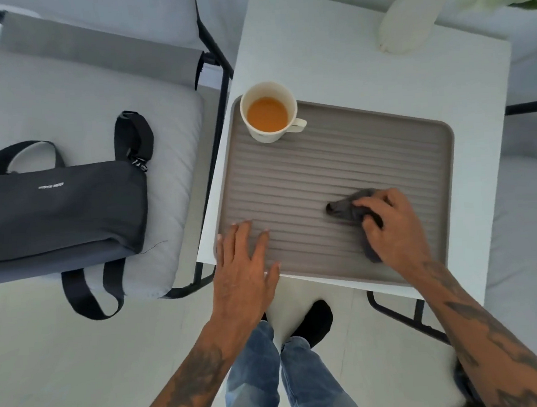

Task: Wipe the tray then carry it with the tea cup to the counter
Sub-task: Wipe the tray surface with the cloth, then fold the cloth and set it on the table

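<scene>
Nearest the camera are two tattooed forearms, two legs in blue jeans [273,377] and one dark sock [315,322] on the pale floor. The left hand [244,268] lies flat with its fingers spread on the near left corner of the tray [322,167], its palm over the tray's rim and the worktop [330,56] edge. The right hand [389,223] is curled over one dark grey cloth [345,209], bunched under its fingers and pressed onto the ribbed tray floor at the near right.

There is one tray: grey-brown, square with rounded corners, ridged across, lying flat on the white worktop and filling most of its near half. One cream tea cup [268,111] stands upright in the tray's far left corner, handle pointing right, partly filled with orange-brown liquid, well apart from both hands.

Beyond the tray, at the far right of the worktop, stands one pale vase [407,18] with whitish flowers. To the left, one dark bag [58,208] with black straps rests on one light grey chair cushion [78,89].
</scene>
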### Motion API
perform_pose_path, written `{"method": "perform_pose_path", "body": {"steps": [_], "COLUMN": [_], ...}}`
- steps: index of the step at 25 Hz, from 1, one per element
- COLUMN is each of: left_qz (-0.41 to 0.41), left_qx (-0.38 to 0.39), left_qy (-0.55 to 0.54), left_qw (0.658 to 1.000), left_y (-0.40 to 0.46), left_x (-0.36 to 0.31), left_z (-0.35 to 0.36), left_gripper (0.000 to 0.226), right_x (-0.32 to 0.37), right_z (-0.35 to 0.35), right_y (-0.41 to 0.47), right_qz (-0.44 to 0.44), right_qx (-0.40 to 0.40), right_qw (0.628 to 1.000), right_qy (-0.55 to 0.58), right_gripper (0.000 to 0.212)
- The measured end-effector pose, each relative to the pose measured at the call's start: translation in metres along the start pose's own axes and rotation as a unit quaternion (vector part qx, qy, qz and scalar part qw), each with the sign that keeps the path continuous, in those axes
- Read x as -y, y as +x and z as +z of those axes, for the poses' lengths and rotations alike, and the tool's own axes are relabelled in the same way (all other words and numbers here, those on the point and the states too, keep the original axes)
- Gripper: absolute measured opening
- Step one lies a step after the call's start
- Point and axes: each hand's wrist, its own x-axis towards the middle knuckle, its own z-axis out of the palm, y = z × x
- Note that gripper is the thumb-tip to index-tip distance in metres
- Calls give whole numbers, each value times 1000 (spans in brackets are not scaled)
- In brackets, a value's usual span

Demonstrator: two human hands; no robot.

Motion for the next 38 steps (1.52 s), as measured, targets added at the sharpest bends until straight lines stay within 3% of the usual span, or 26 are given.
{"method": "perform_pose_path", "body": {"steps": [4, 7, 9, 13, 15, 16, 17, 18, 20, 21, 23, 25, 26, 28, 29, 30, 33, 34, 38], "left_qz": [85, 82, 79, 87, 74, 68, 70, 73, 86, 79, 26, -69, -116, -194, -217, -233, -243, -232, -166], "left_qx": [64, 52, 41, 42, 57, 62, 65, 74, 95, 102, 92, 123, 175, 286, 300, 284, 208, 196, 207], "left_qy": [60, 73, 73, 79, 69, 67, 68, 75, 94, 84, -16, -190, -295, -490, -550, -577, -587, -578, -553], "left_qw": [993, 993, 993, 992, 993, 994, 993, 992, 987, 988, 995, 972, 932, 801, 749, 730, 744, 757, 790], "left_y": [-29, -26, -23, -23, -23, -24, -25, -26, -28, -29, -25, -11, -3, 9, 13, 16, 19, 20, 19], "left_x": [9, 12, 14, 12, 11, 13, 14, 14, 13, 9, -20, -81, -118, -175, -192, -202, -210, -209, -207], "left_z": [21, 30, 28, 22, 20, 19, 18, 16, 12, 9, -7, -35, -49, -62, -63, -61, -59, -58, -56], "left_gripper": [53, 44, 41, 44, 46, 46, 46, 48, 55, 57, 60, 60, 59, 51, 44, 40, 38, 39, 41], "right_x": [64, 128, 120, 26, -18, -34, -49, -58, -63, -58, -44, -24, -13, 4, 12, 14, 7, 1, -31], "right_z": [56, 90, 84, 30, -1, -19, -40, -62, -98, -110, -122, -122, -118, -112, -111, -110, -121, -128, -140], "right_y": [-3, 3, 8, -11, -29, -38, -47, -55, -73, -83, -95, -99, -100, -99, -97, -95, -87, -85, -80], "right_qz": [-129, -176, -204, -101, 57, 171, 274, 338, 401, 416, 431, 407, 383, 342, 331, 320, 287, 274, 262], "right_qx": [0, 56, 88, 58, 22, 2, -16, -34, -60, -63, -31, 34, 61, 94, 98, 97, 99, 97, 97], "right_qw": [992, 983, 975, 993, 997, 978, 932, 861, 662, 585, 523, 485, 489, 525, 558, 603, 772, 799, 789], "right_qy": [5, -4, -16, -4, 50, 121, 237, 378, 631, 693, 735, 773, 782, 773, 755, 724, 559, 527, 548], "right_gripper": [33, 33, 34, 32, 30, 30, 29, 26, 28, 36, 27, 30, 34, 37, 42, 49, 44, 41, 30]}}
